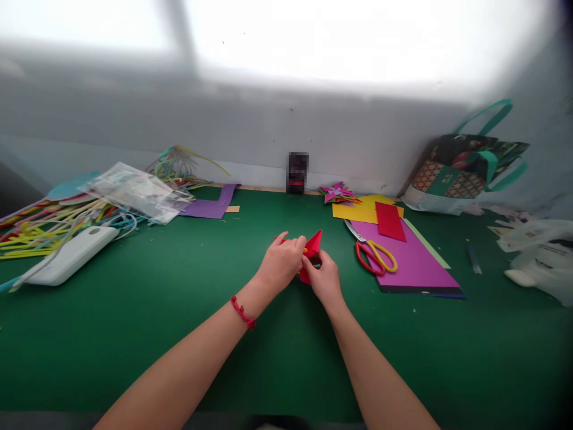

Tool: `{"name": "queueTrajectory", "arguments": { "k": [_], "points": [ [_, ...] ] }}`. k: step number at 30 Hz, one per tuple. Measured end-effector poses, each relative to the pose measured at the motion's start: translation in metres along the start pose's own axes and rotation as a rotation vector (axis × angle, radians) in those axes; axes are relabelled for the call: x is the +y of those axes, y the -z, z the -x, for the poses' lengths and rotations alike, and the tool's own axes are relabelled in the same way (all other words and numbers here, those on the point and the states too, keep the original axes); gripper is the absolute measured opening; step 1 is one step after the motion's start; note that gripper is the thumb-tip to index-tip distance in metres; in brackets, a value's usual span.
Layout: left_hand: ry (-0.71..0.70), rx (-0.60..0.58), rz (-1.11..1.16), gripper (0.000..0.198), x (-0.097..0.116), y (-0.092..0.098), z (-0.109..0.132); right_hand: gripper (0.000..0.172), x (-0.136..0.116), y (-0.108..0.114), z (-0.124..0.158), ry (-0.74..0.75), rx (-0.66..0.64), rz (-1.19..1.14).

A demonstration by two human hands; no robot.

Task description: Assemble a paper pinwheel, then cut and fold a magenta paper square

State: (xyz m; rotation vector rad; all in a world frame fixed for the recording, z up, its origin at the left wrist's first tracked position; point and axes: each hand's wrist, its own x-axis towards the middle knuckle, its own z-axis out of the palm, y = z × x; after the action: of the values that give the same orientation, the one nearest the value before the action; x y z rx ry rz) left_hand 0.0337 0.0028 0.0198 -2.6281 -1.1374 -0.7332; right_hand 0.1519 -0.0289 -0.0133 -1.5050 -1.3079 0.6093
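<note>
A folded piece of red paper (313, 246) sits just above the green table (134, 310), held between both my hands. My left hand (282, 263), with a red string bracelet on its wrist, curls its fingers over the paper's left side. My right hand (326, 279) pinches the lower right part of the paper. One pointed tip of the red fold sticks up between the hands.
Scissors with red and yellow handles (375, 255) lie on a magenta sheet (412, 263) to the right, with red and yellow sheets (364, 209) behind. A folded paper star (338, 192) sits near the wall. A white box (71, 255), coloured strips and plastic bags lie left; a gift bag (461, 170) stands right.
</note>
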Motion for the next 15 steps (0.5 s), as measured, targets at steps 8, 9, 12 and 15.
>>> {"name": "queueTrajectory", "arguments": {
  "k": [8, 9, 12, 15],
  "points": [
    [0.063, -0.121, 0.013, 0.015, -0.004, 0.004, -0.002, 0.018, 0.003, 0.0, -0.001, -0.001, -0.002, -0.026],
    [0.06, -0.118, 0.012, 0.015, -0.005, 0.003, -0.001, 0.018, 0.002, 0.0, -0.001, -0.001, 0.006, -0.02],
    [0.061, -0.067, -0.007, 0.012, -0.011, 0.001, 0.001, 0.017, 0.002, -0.001, 0.0, 0.007, 0.006, -0.006],
    [0.051, -0.055, 0.047, 0.01, -0.017, 0.0, 0.004, 0.016, 0.002, 0.0, 0.0, 0.014, -0.01, -0.013]
  ]
}}
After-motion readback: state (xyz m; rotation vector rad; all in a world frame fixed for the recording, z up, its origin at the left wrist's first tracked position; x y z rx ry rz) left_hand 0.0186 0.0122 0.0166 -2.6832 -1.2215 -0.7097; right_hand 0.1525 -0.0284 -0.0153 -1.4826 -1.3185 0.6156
